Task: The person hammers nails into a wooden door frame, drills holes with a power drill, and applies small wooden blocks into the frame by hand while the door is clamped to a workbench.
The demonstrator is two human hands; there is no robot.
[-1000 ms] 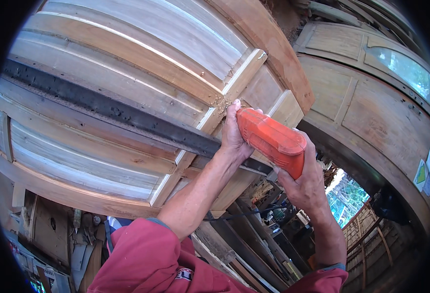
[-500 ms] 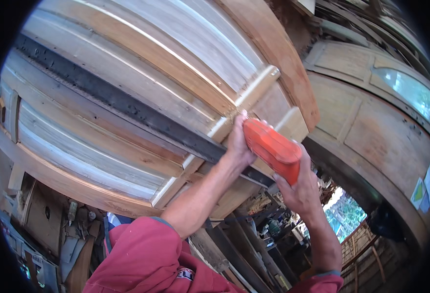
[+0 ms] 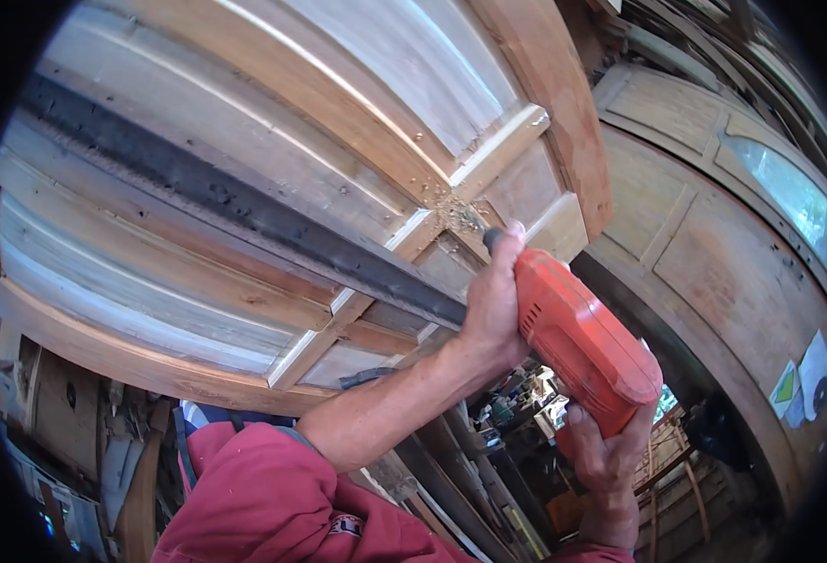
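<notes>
An orange-red power drill is held in both my hands, its dark chuck toward the wooden panel door. My left hand wraps the drill's front end beside the chuck. Round the rear handle my right hand is closed, partly hidden by the drill's body. The bit reaches to a joint of the door's frame pieces, where pale wood shavings lie scattered. Whether the bit is inside the wood I cannot tell. A long dark metal bar runs across the door, passing behind my left hand.
To the right stands another wooden door with a glass pane and paper stickers. Scrap boards are stacked at the lower left. Below my arms are long timbers and cluttered odds and ends. More planks pile up at the upper right.
The drill and both hands have come back toward me, to the right and downward in view. The chuck and the shavings at the joint now show.
</notes>
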